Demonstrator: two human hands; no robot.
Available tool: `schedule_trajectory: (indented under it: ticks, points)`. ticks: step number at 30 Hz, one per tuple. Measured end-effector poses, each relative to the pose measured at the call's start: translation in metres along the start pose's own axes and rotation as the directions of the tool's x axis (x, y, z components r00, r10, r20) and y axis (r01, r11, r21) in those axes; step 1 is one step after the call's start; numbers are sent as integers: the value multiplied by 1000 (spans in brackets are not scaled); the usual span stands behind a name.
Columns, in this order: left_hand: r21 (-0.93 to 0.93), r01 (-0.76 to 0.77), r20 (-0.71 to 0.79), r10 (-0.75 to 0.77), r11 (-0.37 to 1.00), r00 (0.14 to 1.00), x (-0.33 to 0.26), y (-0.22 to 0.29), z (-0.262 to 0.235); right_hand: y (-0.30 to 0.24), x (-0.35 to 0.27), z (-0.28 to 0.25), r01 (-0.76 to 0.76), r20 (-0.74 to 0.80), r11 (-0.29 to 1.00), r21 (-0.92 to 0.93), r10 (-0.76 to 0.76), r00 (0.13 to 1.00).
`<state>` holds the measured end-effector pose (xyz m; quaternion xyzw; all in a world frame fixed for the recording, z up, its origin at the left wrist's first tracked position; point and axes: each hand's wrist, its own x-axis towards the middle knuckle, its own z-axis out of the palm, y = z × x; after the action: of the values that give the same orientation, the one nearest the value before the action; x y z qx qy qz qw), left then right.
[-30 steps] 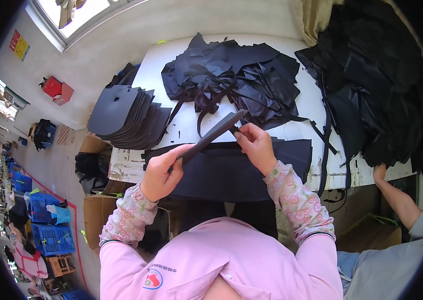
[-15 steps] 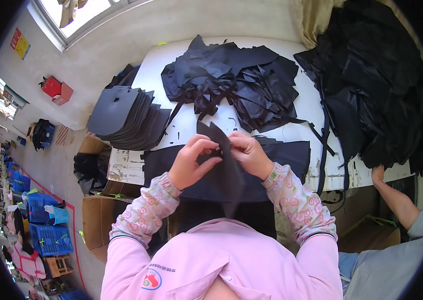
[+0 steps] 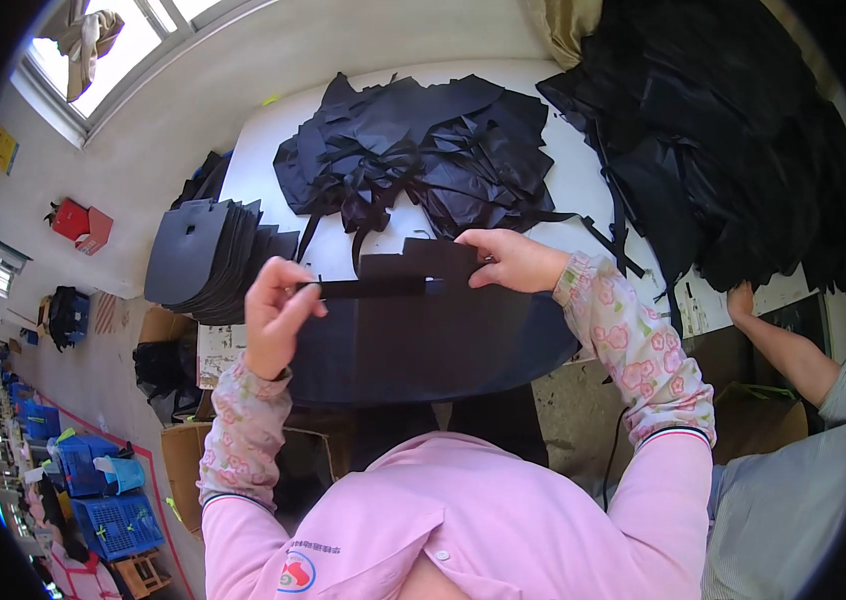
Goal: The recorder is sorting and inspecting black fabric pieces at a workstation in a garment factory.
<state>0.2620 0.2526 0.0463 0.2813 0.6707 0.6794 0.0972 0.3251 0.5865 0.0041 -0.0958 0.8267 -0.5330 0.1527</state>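
Observation:
In front of my chest hangs a flat black panel [image 3: 418,345] with a small slot near its upper edge. My right hand [image 3: 518,262] pinches the panel's top right corner between thumb and fingers. A narrow black strap [image 3: 368,289] runs sideways from the slot area. My left hand [image 3: 279,312] is closed in a pinch on the strap's free end, left of the panel. Whether the strap passes through the slot I cannot tell. Behind the panel, a larger dark sheet [image 3: 323,350] lies along the table's near edge.
A stack of black panels [image 3: 188,260] stands at the table's left. Black fabric pieces with straps lie heaped [image 3: 483,170] at the back of the white table [image 3: 263,170]. On the right, beside a big black pile [image 3: 733,150], is another person's hand [image 3: 740,300].
My hands have moved apart, the left one drawing the strap out leftward. The panel, edge-on and bent before, now faces me flat. The view has shifted slightly right.

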Motion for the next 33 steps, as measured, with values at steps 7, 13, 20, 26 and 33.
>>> schedule_trajectory:
  ticks: [7, 13, 20, 26, 33]
  points:
    - [-219, 107, -314, -174, 970, 933, -46, -28, -149, 89, -25, -25, -211, -37, 963, -165, 208, 977]
    - [940, -92, 2, 264, 329, 964, -18, -54, -107, 72, -37, -16, -189, -100, 925, -330, 165, 981]
    - [461, -275, 653, -112, 844, 749, 86, -67, 73, 18, -44, 3, -122, -182, 827, -549, 25, 983]
    - [448, 145, 828, -471, 882, 304, 120, -114, 122, 2, -51, 15, -70, -250, 777, -626, -115, 961]
    - [367, 257, 859, -432, 894, 274, 120, -114, 127, 13, -58, 25, -119, -265, 460, -880, -266, 927]
